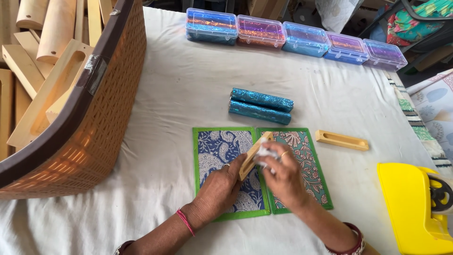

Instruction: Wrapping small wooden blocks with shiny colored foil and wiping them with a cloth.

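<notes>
My left hand (219, 189) grips a narrow slotted wooden block (254, 153), tilted up over two printed mats. My right hand (282, 177) presses a small crumpled white cloth (266, 155) against the block's side. The blue patterned mat (219, 151) and the teal floral mat (309, 160), both green-edged, lie side by side under my hands. A second slotted wooden block (341, 140) lies flat to the right of the mats. Two shiny blue foil-wrapped rolls (260, 106) lie just beyond the mats.
A large orange woven basket (101, 118) full of wooden pieces stands at the left. Several clear plastic boxes (292, 38) with coloured foil line the table's far edge. A yellow machine (415, 208) sits at the right front. White cloth (188, 80) covers the table.
</notes>
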